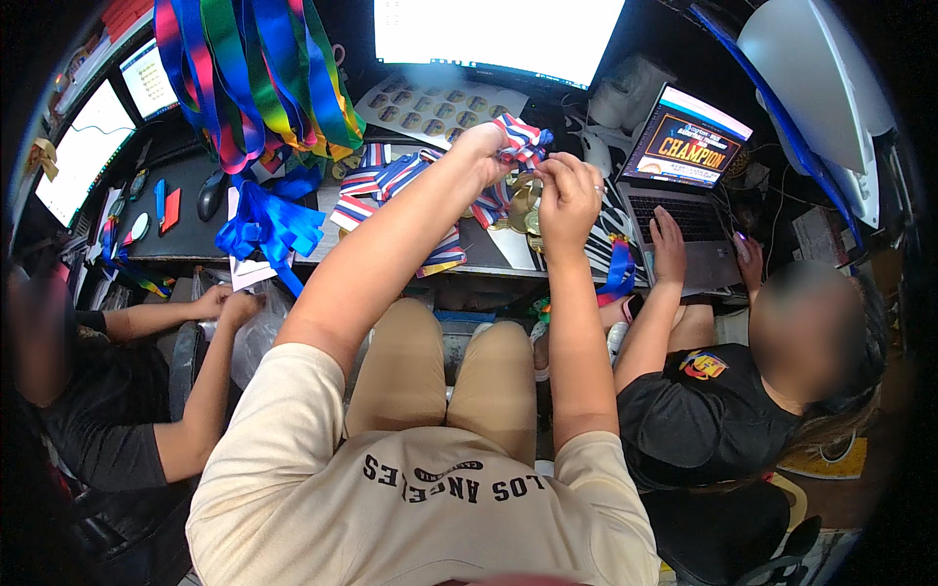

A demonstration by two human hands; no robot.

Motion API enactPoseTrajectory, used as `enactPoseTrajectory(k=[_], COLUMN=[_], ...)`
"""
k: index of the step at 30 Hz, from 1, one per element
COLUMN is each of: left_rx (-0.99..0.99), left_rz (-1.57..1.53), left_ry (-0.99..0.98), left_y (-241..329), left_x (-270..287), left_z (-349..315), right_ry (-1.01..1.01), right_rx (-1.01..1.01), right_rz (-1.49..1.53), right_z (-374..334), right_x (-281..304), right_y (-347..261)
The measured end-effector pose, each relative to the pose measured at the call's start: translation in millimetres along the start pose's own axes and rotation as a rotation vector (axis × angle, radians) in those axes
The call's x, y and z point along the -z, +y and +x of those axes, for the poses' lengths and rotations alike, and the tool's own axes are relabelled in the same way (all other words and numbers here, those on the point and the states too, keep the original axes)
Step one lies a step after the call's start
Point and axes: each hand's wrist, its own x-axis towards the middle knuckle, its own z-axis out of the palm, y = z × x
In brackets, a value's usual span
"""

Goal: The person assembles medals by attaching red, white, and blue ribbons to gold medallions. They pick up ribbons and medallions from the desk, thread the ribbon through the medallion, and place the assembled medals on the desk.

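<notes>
A crowded desk (481, 254) carries a wide monitor (498, 34) at its back edge and, toward its right end, an open laptop (689, 200) with a co-worker's hand (669, 244) on it. Multicolored ribbons (249, 83) hang toward the back left corner; a sheet of round stickers (440, 105) lies before the monitor. Striped ribbons (396, 179) spread near the front edge's middle. Above the desk, the left hand (484, 148) closes around a striped ribbon bunch (526, 142); the right hand (571, 195) draws thumb and fingers together just beside it, their hold unclear, near gold medals (526, 203).
</notes>
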Motion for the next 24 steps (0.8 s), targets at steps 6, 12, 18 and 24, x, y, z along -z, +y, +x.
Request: enactPoseTrajectory(k=[6,12,18,24], left_rx=[-0.005,0.009,0.046,0.044], left_rz=[0.034,-0.103,-0.111,-0.16], left_ry=[0.048,0.108,0.092,0.095], left_y=[-4,-21,-25,-31], left_x=[3,3,1,-3], left_z=[25,31,29,28], right_ry=[-0.025,-0.01,0.057,0.04], right_rx=[0.119,0.052,-0.11,-0.17], right_rz=[-0.056,-0.027,-0.079,-0.053], right_z=[-17,-39,-43,-50], right_x=[-4,-8,-7,-5], right_y=[4,1,0,7])
